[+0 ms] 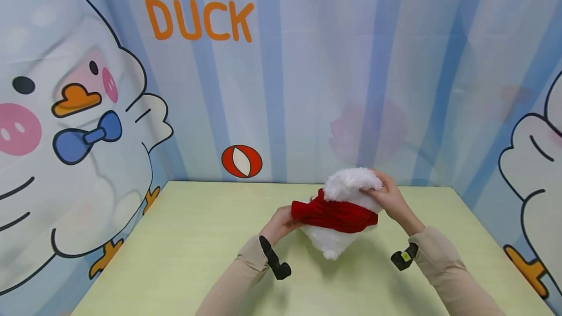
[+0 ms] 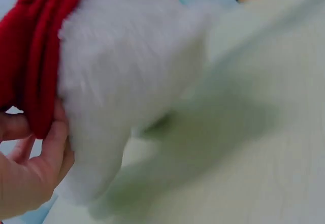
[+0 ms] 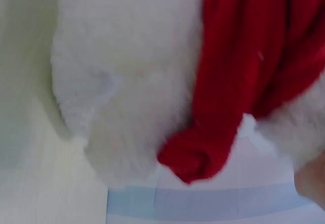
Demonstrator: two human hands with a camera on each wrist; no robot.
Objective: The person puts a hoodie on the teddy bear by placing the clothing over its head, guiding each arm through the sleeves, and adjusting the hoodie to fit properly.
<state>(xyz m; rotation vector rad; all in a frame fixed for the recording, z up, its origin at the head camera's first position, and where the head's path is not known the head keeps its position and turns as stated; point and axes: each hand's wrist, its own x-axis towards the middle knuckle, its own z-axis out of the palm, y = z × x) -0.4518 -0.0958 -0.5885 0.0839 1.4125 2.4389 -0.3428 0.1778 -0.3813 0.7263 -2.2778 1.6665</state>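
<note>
A fluffy white plush toy (image 1: 331,243) is held over the table, tilted, with a red knitted garment (image 1: 338,216) around its middle. My left hand (image 1: 280,224) pinches the garment's edge at the left; in the left wrist view, thumb and fingers close on the red cloth (image 2: 40,56) beside the white fur (image 2: 122,61). At the toy's upper right end, my right hand (image 1: 390,200) grips the fur, thumb on the near side. The right wrist view shows a loose red end (image 3: 203,153) hanging against the fur, and only a sliver of the right hand (image 3: 312,183).
The pale yellow-green table (image 1: 197,238) spreads under both arms. Behind it hangs a blue striped cloth backdrop (image 1: 307,87) with printed ducks and the word DUCK. Each wrist wears a black strap with a small camera (image 1: 281,269).
</note>
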